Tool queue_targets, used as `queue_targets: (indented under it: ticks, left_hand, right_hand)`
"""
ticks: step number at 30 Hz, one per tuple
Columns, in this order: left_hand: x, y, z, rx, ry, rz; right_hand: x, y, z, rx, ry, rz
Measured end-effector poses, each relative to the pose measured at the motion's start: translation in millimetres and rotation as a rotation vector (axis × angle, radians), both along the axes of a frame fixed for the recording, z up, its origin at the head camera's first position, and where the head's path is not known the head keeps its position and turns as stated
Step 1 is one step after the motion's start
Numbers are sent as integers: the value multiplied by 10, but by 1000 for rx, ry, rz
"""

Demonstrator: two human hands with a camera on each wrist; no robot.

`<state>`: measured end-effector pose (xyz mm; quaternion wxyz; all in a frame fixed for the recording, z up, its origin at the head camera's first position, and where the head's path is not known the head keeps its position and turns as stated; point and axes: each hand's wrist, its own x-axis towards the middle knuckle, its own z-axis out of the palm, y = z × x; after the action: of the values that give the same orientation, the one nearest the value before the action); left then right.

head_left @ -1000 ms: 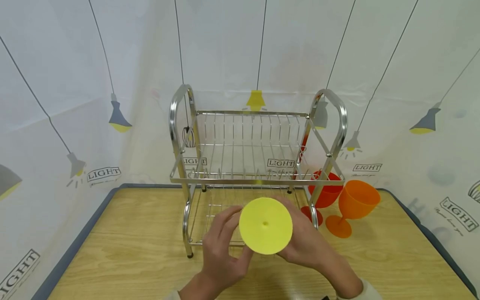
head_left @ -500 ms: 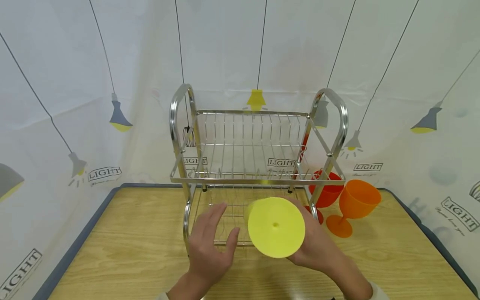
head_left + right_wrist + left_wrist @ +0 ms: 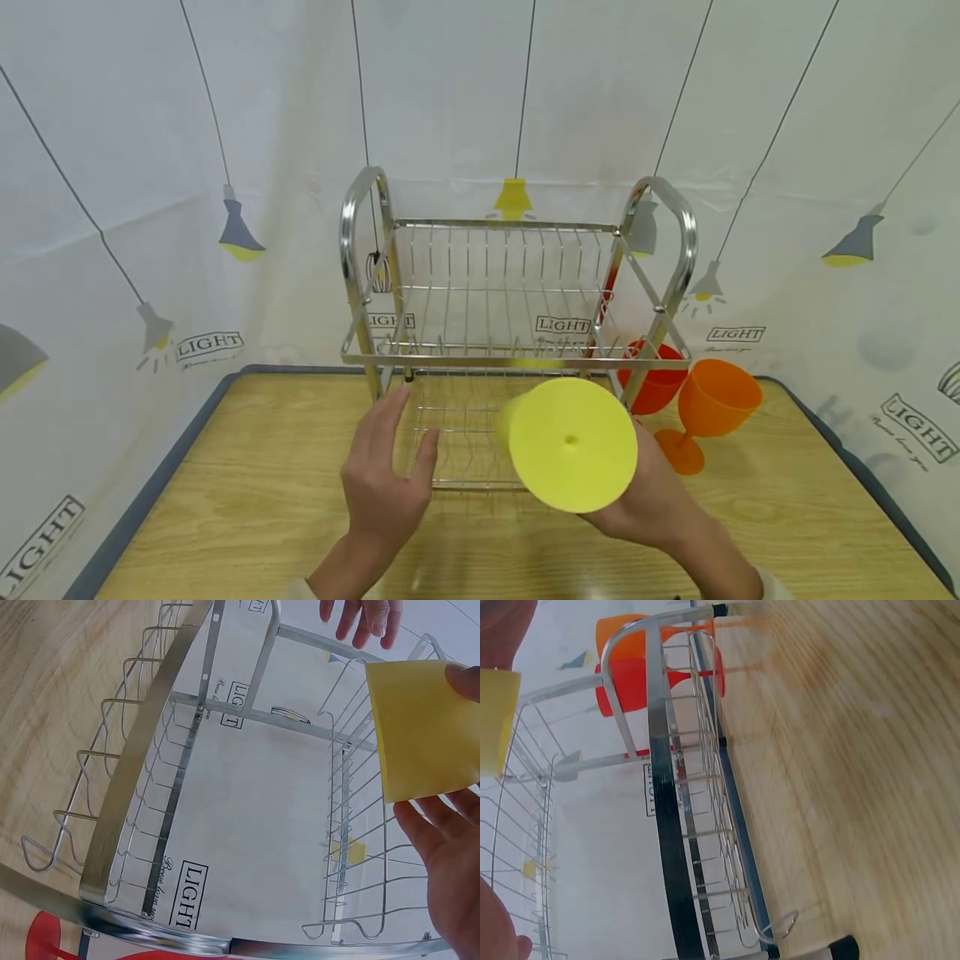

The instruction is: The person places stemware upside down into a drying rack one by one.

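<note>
A yellow plastic goblet [image 3: 572, 446] is held up in front of the dish rack, its round foot facing the head camera. My right hand [image 3: 652, 500] grips it from the right. In the right wrist view the thumb and fingers of the right hand [image 3: 454, 862] lie on opposite sides of the goblet's bowl [image 3: 424, 735], whose rim points toward the rack. My left hand [image 3: 386, 487], apart from the goblet, is raised at the left with fingers extended and thumb spread. The two-tier metal dish rack [image 3: 517, 363] stands just beyond both hands.
Right of the rack, a red goblet [image 3: 654, 390] stands partly behind its frame, with an orange goblet [image 3: 716, 402] beside it. The rack's lower tier [image 3: 480, 486] sits low over the wooden table [image 3: 247, 475]. A white lamp-print sheet [image 3: 285, 275] surrounds the table.
My left hand has let go of the yellow goblet and moved left. The right hand has carried the goblet rightward and closer to the head camera.
</note>
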<state>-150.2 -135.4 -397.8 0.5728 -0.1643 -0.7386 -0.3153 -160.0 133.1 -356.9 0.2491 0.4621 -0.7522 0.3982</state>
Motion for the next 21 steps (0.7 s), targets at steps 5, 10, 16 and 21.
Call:
queue_targets:
  ticks: [5, 10, 16, 21]
  left_hand:
    - [-40, -90, -3, 45, -39, 21]
    - [-100, -172, -12, 101, -75, 27]
    - [-142, -229, 26, 154, -112, 33]
    - [-163, -258, 69, 192, -172, 40]
  right_hand:
    - [-17, -17, 5, -102, 70, 46]
    - [-2, -55, 80, -198, 33, 157]
    - [53, -40, 159, -174, 57, 105]
    - [92, -20, 220, -183, 91, 34]
